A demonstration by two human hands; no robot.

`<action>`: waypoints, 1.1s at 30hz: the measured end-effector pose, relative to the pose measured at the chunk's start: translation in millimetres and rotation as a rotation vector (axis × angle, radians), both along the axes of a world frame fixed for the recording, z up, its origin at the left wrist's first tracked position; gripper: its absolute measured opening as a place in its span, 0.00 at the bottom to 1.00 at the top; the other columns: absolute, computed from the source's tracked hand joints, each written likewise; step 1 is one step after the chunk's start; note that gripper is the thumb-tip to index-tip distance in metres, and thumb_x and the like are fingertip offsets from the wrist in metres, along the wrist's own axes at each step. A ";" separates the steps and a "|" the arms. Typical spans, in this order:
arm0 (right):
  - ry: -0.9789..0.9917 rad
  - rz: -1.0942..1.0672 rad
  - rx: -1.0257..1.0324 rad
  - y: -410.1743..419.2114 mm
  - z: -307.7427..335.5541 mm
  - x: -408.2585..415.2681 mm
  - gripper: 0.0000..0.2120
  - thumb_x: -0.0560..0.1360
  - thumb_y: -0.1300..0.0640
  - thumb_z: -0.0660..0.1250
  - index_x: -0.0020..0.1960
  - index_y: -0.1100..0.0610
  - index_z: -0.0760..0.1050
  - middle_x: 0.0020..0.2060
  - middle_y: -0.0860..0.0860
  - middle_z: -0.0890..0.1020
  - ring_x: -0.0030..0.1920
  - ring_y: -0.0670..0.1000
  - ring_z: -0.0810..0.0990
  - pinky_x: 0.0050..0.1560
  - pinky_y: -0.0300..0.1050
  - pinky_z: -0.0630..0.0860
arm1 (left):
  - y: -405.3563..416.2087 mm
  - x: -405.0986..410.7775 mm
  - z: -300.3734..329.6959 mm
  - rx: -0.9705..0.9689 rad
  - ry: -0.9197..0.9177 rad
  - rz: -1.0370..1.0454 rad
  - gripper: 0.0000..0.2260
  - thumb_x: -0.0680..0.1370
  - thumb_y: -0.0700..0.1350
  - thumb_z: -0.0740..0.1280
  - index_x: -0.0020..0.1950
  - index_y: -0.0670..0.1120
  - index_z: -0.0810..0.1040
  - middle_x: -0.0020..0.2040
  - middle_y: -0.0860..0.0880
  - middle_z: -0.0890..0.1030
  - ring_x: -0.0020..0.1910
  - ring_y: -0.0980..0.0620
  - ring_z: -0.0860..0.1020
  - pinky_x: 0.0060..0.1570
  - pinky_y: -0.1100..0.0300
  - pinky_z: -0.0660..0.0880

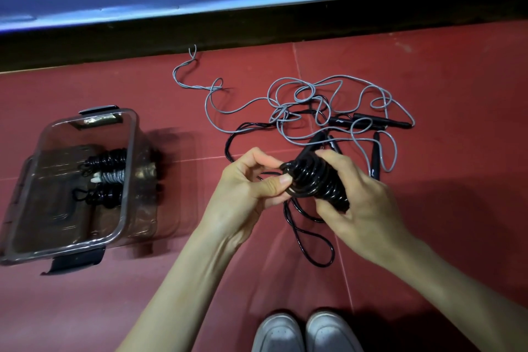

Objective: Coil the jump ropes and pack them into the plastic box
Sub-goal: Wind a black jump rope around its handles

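At the left, the plastic box (pixel 130 134) stood open on the red floor (pixel 443 80), three wound ropes (pixel 107 177) already lying inside. The left hand (pixel 251 183) pinched the outermost turn of the black jump rope (pixel 315 183) between thumb and fingers; the right hand (pixel 363 200) was curled round the coiled bundle and its handles, so both grips were closed on that rope. A loose black tail (pixel 314 248) trailed on the floor below. If the left pinch had slackened, the springy turns would likely have sprung apart. Further right, the grey rope (pixel 337 86) lay tangled among spare handles (pixel 375 157), and the tail could have snagged there.
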State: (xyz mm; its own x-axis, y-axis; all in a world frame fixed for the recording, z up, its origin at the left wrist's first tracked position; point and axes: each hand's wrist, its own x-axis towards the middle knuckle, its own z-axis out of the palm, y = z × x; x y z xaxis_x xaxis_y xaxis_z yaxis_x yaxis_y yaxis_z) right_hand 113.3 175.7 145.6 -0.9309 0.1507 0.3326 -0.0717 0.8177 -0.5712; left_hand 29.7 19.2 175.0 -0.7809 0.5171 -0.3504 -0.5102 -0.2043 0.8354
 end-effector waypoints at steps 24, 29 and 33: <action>0.055 0.116 -0.120 -0.6 -4.7 8.0 0.26 0.68 0.54 0.65 0.65 0.51 0.66 0.53 0.50 0.80 0.48 0.49 0.80 0.48 0.40 0.74 | -11.7 1.4 4.1 -0.059 0.328 -0.039 0.12 0.62 0.32 0.74 0.30 0.50 0.80 0.36 0.54 0.80 0.31 0.56 0.78 0.31 0.65 0.75; 0.043 0.141 -0.214 -2.7 1.7 10.2 0.26 0.67 0.55 0.64 0.65 0.49 0.66 0.53 0.44 0.76 0.44 0.39 0.74 0.46 0.35 0.72 | -9.8 6.7 7.4 -0.015 0.497 0.008 0.12 0.64 0.30 0.72 0.32 0.48 0.80 0.36 0.54 0.79 0.30 0.56 0.77 0.30 0.65 0.74; 0.093 0.105 -0.114 3.2 3.6 5.1 0.26 0.68 0.56 0.64 0.65 0.51 0.67 0.54 0.46 0.78 0.49 0.47 0.80 0.49 0.44 0.76 | -5.5 17.2 3.5 -0.049 0.314 0.092 0.08 0.67 0.35 0.73 0.38 0.47 0.81 0.36 0.51 0.81 0.34 0.56 0.79 0.34 0.65 0.76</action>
State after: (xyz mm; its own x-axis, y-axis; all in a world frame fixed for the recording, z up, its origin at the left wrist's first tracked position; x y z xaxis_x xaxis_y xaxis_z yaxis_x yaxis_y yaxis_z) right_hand 118.3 178.9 149.2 -0.9094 0.0958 0.4047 -0.2108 0.7328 -0.6470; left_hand 46.8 13.7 178.6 -0.8972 0.4281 -0.1082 -0.2079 -0.1934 0.9588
